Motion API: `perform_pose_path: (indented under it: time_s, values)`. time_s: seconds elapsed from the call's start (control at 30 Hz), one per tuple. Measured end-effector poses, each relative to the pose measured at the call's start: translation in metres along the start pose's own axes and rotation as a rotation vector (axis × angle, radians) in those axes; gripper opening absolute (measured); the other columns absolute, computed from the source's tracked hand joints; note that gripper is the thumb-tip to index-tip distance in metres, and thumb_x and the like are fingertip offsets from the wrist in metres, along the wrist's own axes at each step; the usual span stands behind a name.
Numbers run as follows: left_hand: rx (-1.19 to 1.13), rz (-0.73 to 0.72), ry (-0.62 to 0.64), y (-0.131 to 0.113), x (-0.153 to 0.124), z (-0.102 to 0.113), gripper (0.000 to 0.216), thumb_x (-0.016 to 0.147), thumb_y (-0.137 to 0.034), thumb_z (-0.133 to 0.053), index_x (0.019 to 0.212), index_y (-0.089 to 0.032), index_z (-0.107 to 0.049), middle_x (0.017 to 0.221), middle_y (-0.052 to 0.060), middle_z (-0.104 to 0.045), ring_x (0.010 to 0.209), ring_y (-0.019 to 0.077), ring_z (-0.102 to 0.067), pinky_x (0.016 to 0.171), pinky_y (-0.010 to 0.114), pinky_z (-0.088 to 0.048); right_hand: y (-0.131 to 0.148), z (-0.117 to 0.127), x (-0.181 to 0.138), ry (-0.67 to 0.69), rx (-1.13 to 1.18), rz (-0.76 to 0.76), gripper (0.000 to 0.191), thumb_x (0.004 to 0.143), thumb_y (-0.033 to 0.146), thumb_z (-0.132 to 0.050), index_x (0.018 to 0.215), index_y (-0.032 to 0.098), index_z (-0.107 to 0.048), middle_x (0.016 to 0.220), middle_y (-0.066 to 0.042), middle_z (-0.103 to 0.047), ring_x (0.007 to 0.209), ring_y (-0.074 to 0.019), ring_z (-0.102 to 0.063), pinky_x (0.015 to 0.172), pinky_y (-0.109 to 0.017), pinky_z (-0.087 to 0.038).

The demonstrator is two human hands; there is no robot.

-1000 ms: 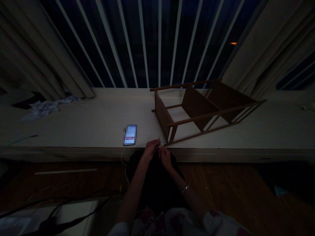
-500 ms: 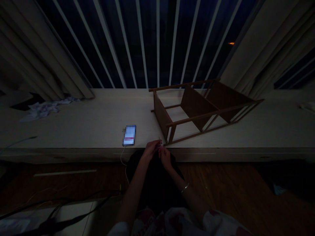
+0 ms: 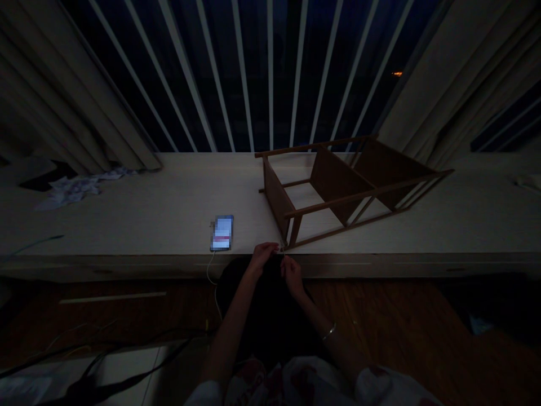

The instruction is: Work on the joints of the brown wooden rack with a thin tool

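In the dim head view my left hand is at the front edge of the pale window ledge, its fingers pinched together. Something small and light-coloured shows at its fingertips, too dark and small to name. My right hand is a little lower and to the right, fingers curled closed; what it grips, if anything, is hidden. The two hands are slightly apart. Just beyond them is the near corner of a brown wooden shelf rack, lying on its side. Left of my hands a lit phone lies with a cable plugged in.
The window ledge runs across the view below white window bars. Crumpled papers lie at its left end. Curtains hang at both sides. Dark straps or cables cross the lower left above a wooden floor.
My right hand has moved right and slightly down, away from my left hand. My left hand has shifted slightly right. The rack and phone have stayed in place.
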State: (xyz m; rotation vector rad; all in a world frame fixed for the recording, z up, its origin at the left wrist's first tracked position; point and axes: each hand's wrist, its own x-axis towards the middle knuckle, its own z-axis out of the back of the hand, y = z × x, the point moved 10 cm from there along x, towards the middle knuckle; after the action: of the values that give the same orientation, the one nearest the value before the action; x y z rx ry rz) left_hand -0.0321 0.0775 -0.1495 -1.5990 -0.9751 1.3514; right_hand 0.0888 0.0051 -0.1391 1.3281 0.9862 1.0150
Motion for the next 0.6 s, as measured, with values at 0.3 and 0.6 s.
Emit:
perform_pose_path:
  time_s: [0.3, 0.6]
  values:
    - [0.13, -0.118, -0.058, -0.008, 0.0, -0.003, 0.012, 0.061, -0.015, -0.064, 0.071, -0.015, -0.068, 0.073, 0.005, -0.068, 0.073, 0.0151, -0.058, 0.08, 0.029, -0.041, -0.026, 0.037, -0.009, -0.075, -0.076, -0.011, 0.046, 0.084, 0.056, -0.033, 0.061, 0.019, -0.047, 0.048, 0.004, -0.039, 0.045, -0.0103, -0.036, 0.047, -0.022, -0.029]
    - [0.238, -0.197, -0.054, -0.006, 0.005, -0.007, 0.013, 0.065, -0.015, -0.06, 0.075, -0.014, -0.068, 0.079, 0.007, -0.067, 0.077, 0.016, -0.059, 0.079, 0.029, -0.041, -0.045, 0.058, -0.008, -0.13, -0.14, -0.026, 0.042, 0.081, 0.055, -0.037, 0.06, 0.02, -0.043, 0.054, 0.005, -0.037, 0.053, -0.0112, -0.036, 0.052, -0.023, -0.03]
